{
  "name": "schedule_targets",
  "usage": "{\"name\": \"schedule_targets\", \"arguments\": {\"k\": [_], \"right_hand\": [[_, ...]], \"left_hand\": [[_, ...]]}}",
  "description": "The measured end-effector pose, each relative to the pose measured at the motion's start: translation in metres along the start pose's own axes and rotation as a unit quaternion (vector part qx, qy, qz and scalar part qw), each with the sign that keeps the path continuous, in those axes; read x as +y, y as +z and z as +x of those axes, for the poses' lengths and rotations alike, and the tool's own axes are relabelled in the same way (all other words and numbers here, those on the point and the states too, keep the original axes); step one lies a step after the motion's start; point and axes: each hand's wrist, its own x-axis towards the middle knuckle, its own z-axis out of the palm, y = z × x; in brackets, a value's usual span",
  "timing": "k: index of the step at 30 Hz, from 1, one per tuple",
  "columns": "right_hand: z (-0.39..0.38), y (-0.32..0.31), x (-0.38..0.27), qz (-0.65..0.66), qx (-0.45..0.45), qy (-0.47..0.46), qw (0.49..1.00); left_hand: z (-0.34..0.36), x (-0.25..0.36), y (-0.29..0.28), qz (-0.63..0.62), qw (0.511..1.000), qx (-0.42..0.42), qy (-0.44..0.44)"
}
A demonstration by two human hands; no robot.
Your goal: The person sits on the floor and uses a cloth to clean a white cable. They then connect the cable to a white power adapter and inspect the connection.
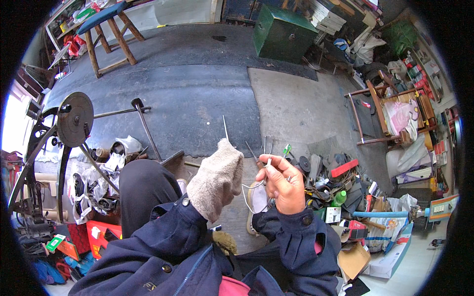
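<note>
Hands side by side over lap: left hand (216, 180) in sock, right hand (280, 185) beside it pinching thread (251, 186). Machine (59, 148) far left, tool pile (340, 182) right, stool (108, 34) and box (284, 32) behind on floor (197, 84).

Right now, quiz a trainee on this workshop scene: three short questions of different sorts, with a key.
1. True or false: the left hand is bare.
2. What does the right hand pinch? A) a green bottle B) a thin white thread C) a red box
3. Which side of the person does the black iron wheel stand on?

Key: 1. False; it wears a beige knitted covering, and a thin needle sticks up above it. 2. B. 3. The person's left.
</note>
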Motion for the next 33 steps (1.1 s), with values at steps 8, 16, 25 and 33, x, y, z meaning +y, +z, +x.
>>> {"name": "schedule_targets", "arguments": {"k": [8,16,25,33], "right_hand": [[0.003,-0.012,-0.005,0.162,0.047,0.011,0.986],[0.007,-0.012,-0.001,0.293,0.091,-0.004,0.952],[0.006,0.001,0.014,0.330,0.066,0.013,0.942],[0.001,0.010,0.027,0.144,0.033,-0.010,0.989]], "left_hand": [[0.005,-0.001,-0.009,-0.008,0.998,0.066,0.010],[0.012,0.019,-0.001,0.328,0.939,-0.101,0.009],[-0.039,0.010,0.062,0.479,0.841,-0.052,0.246],[-0.027,0.002,0.051,0.169,0.956,-0.176,0.162]]}}
